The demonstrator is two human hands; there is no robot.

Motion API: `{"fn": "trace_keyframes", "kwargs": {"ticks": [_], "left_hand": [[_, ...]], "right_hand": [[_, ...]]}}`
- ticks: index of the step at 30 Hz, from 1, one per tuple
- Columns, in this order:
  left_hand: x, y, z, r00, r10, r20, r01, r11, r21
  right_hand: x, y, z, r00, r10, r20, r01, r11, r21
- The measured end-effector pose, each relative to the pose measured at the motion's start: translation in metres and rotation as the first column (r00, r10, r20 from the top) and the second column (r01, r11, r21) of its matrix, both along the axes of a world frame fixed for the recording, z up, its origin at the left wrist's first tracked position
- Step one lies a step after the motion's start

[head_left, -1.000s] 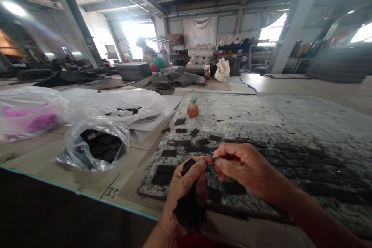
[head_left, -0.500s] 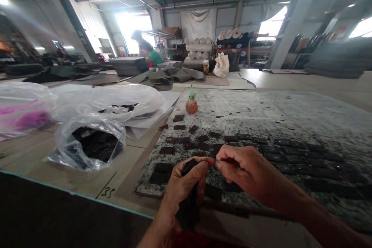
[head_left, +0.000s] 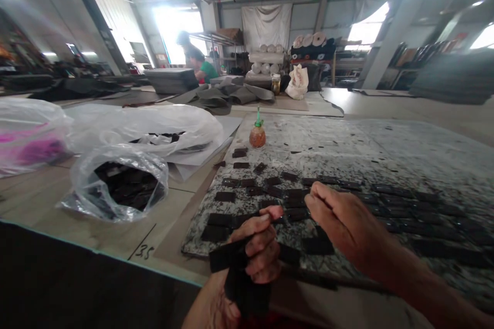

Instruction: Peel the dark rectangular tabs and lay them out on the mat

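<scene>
My left hand (head_left: pixel 259 252) is closed around a bunch of dark fabric pieces (head_left: pixel 247 290). One flat strip (head_left: pixel 227 256) sticks out to the left past its knuckles, and the thumb and forefinger are pressed together at the top. My right hand (head_left: pixel 335 213) hovers over the board a little to the right, its fingers pinched together; whatever they hold is hidden. Beneath and around both hands, small dark rectangular pieces (head_left: pixel 225 196) lie in loose rows on a smeared, whitish board (head_left: pixel 328 139). Several pieces on the right have shiny spots.
A round orange-brown bottle (head_left: pixel 258 136) with a green nozzle stands on the board's far left part. An open clear bag (head_left: pixel 83 185) of dark pieces sits left, before larger plastic bags (head_left: pixel 96 128). Grey sheets (head_left: pixel 231 93) lie farther back, near a person in green (head_left: pixel 208 71).
My hands have moved apart: the right went right and slightly up, away from the left fingertips. My left hand has turned, so its curled fingers and the protruding strip now show.
</scene>
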State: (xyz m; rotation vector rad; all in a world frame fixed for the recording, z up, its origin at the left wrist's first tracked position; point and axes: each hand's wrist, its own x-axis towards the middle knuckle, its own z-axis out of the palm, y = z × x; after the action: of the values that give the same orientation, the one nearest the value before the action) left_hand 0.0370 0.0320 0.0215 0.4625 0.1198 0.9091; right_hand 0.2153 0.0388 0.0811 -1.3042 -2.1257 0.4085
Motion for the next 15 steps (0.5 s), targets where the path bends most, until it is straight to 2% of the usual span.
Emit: {"fn": "trace_keyframes", "kwargs": {"ticks": [3, 5, 7, 10, 15], "left_hand": [[-0.001, 0.001, -0.005, 1.000, 0.005, 0.022, -0.005, 1.000, 0.011], [-0.002, 0.001, -0.008, 1.000, 0.009, 0.025, -0.010, 1.000, 0.024], [-0.003, 0.002, -0.010, 1.000, 0.013, 0.024, -0.014, 0.999, 0.037], [-0.003, 0.001, -0.011, 1.000, 0.024, 0.018, -0.025, 0.998, 0.051], [-0.004, -0.002, -0.011, 0.998, 0.069, 0.000, -0.069, 0.996, 0.061]], "right_hand": [[-0.004, 0.000, -0.002, 0.991, 0.020, -0.134, -0.047, 0.979, -0.199], [-0.006, 0.002, -0.004, 0.971, 0.038, -0.234, -0.120, 0.931, -0.345], [-0.007, 0.002, -0.005, 0.940, 0.071, -0.334, -0.219, 0.875, -0.432], [-0.010, 0.001, -0.007, 0.880, 0.054, -0.473, -0.310, 0.817, -0.485], [-0.015, -0.002, -0.013, 0.803, -0.066, -0.592, -0.326, 0.784, -0.529]]}}
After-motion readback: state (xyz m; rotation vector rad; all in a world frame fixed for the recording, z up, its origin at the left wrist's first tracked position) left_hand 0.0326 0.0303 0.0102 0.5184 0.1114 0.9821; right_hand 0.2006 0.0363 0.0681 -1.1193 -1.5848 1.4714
